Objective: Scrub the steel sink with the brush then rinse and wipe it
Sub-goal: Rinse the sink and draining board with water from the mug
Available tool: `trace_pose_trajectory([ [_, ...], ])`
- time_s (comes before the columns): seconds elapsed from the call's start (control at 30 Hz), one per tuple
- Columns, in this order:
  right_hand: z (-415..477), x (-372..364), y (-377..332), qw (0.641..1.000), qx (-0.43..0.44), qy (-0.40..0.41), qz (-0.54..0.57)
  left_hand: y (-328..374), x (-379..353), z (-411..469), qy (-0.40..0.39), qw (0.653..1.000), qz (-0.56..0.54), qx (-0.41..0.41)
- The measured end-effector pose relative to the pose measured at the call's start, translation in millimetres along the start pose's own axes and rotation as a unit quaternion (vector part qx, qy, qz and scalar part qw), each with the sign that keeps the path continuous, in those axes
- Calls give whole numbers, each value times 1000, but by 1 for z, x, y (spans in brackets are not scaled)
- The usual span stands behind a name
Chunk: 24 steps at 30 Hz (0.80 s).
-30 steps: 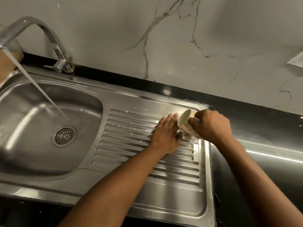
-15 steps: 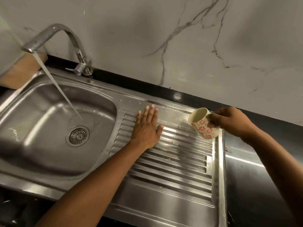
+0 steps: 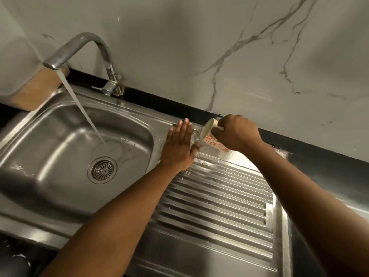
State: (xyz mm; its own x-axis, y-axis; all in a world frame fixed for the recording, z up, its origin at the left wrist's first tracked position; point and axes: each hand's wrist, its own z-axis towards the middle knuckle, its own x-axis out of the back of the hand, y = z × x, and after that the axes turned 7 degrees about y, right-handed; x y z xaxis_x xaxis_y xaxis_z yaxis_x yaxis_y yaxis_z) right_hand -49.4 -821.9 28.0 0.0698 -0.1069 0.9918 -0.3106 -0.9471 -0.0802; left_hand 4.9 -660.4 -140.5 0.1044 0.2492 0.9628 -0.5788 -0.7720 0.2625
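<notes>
Reaching in from the near edge, our two forearms cross the ribbed drainboard (image 3: 219,200) of the steel sink (image 3: 50,222). Our left hand (image 3: 179,148) lies flat, palm down, fingers straight and together pointing to twelve o'clock, on the strip between bowl and drainboard; it holds nothing. At its three o'clock, just beside it, our right hand (image 3: 236,132) is curled tight around a cream mug (image 3: 211,134) with red flowers, tipped so its mouth faces nine o'clock toward the left fingers, and water spills from it onto the steel beside them. The bowl sits at nine o'clock of the hands, its round drain (image 3: 102,170) near the middle. Farther back, at eleven o'clock, the curved faucet (image 3: 87,48) runs a slanting stream (image 3: 79,100) into the bowl. A black counter strip (image 3: 299,142) borders the sink, with a white veined marble wall (image 3: 199,47) behind. We see no brush.
</notes>
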Motion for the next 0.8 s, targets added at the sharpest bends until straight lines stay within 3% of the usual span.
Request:
trace_pose_trajectory([
  [0.07, 3, 3, -12, 999, -8, -8, 44, -15, 2, -4, 5, 1000, -5, 16],
  [0.17, -1, 10, -10, 983, -39, -44, 174, -38, 5, -11, 11, 994, -25, 110],
  [0.27, -25, 17, 7, 920, -112, -78, 368, -53, 11, -27, 2, 987, -40, 156],
  [0.33, -50, 21, 24, 896, -139, -75, 415, -54, 16, -41, -8, 989, -50, 141],
  [0.43, -97, 25, 52, 912, -152, -66, 374, -46, 23, -67, -38, 992, -50, 111],
  [0.6, -177, 23, 95, 958, -201, -34, 204, 0, 28, -118, -76, 996, -36, 19],
  [0.8, -234, 6, 91, 984, -180, -6, 2, 89, 14, -166, -110, 987, -25, -116],
])
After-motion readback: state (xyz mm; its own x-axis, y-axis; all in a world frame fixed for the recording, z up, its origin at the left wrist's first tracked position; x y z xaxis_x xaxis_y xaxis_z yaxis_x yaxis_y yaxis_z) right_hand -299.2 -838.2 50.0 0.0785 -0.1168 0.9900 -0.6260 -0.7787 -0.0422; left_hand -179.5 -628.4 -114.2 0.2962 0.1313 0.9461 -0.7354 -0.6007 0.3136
